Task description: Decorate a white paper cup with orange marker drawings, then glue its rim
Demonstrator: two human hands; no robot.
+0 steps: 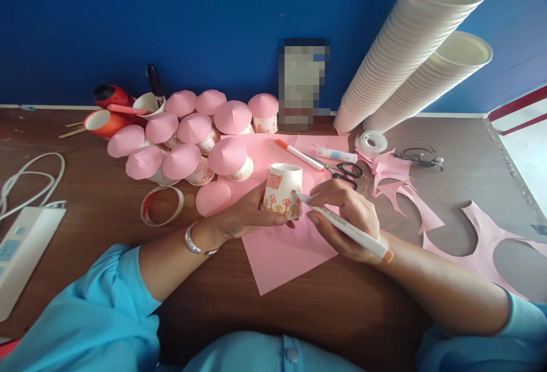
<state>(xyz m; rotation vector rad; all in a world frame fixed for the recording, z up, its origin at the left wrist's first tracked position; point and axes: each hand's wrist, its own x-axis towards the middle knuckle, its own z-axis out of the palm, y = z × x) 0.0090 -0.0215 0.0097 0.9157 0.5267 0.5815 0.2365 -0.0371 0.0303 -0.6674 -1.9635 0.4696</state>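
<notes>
My left hand [248, 212] is closed round a white paper cup [284, 187] turned upside down. Orange and yellow-brown flowers line the cup's lower part, and an orange hatched patch sits near its top left. In my right hand [348, 221] is a white marker pen [350, 229] with an orange end, its tip at the cup's right side. Pink paper [290, 258] lies beneath both hands. Just beyond the cup are another marker [301, 155] with orange ends, a glue stick [337, 154] and black-handled scissors [348, 172].
Several cups with pink cone roofs [228, 156] stand at the back left. Two tall stacks of paper cups [410, 47] lean by the blue wall. Pink offcuts [482, 235], clear tape [371, 143] and glasses [421, 156] lie right; a tape roll [162, 207] and power strip [29, 246] lie left.
</notes>
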